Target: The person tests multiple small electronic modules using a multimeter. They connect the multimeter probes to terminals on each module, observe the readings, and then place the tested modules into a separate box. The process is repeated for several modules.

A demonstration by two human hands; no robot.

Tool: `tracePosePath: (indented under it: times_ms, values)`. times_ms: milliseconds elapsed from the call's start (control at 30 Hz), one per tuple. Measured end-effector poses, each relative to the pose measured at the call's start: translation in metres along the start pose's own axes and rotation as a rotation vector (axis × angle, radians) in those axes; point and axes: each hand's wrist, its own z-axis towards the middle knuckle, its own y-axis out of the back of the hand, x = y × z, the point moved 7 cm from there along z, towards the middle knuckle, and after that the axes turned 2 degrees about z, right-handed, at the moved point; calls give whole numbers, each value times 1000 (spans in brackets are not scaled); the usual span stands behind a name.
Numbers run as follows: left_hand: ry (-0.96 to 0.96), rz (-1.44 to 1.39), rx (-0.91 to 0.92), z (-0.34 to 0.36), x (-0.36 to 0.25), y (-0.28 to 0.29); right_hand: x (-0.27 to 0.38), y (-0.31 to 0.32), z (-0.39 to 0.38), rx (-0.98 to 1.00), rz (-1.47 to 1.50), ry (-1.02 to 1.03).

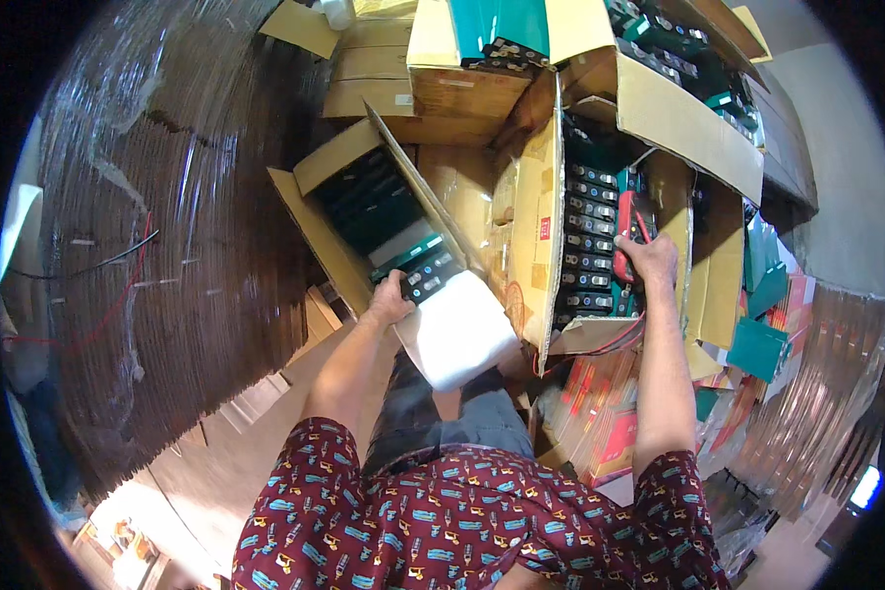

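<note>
My right hand (651, 262) is closed round a red multimeter (625, 218) at the right side of a tall open carton (541, 236). Inside this carton stands a column of dark battery cells (590, 226) with round terminals on top. My left hand (391, 299) grips the edge of a green-and-black battery cell (431, 277) at the near end of a smaller tilted carton (349, 157). A white foam sheet (459, 332) hangs over that carton's near edge, beside my left hand. More dark cells (369, 202) lie deeper in the smaller carton.
Open cartons (462, 93) with green cells stand at the far side and far right. Plastic-wrapped stacked cardboard (187, 216) rises on the left. Red and black leads (619, 339) trail over the tall carton's near edge. Green sheets (759, 346) lie at right.
</note>
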Motion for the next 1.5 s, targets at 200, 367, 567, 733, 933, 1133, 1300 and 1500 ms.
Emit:
tracePosePath:
  times_ms: [200, 367, 567, 733, 933, 1133, 1300, 1500]
  values:
    - [36, 6, -88, -4, 6, -10, 10, 4, -11, -68, 1, 59]
    - [54, -32, -15, 2, 10, -1, 30, 20, -57, 5, 100, 97]
    - [28, 9, 75, 11, -7, -4, 53, 16, -84, -45, 123, 127]
    - [60, 54, 114, -1, 8, -6, 47, 63, -154, -81, 536, 194]
    - [40, 70, 76, -5, -6, -1, 86, 69, -324, 754, 531, 353]
    - [-133, 20, -37, -13, 6, 1, 133, -128, -342, 1051, 995, 180]
    - [-187, -238, -33, -27, -7, -1, 147, -285, -286, 990, 1138, -118]
    - [-116, -274, -23, -26, 13, -20, 182, -309, -291, 1038, 1082, -50]
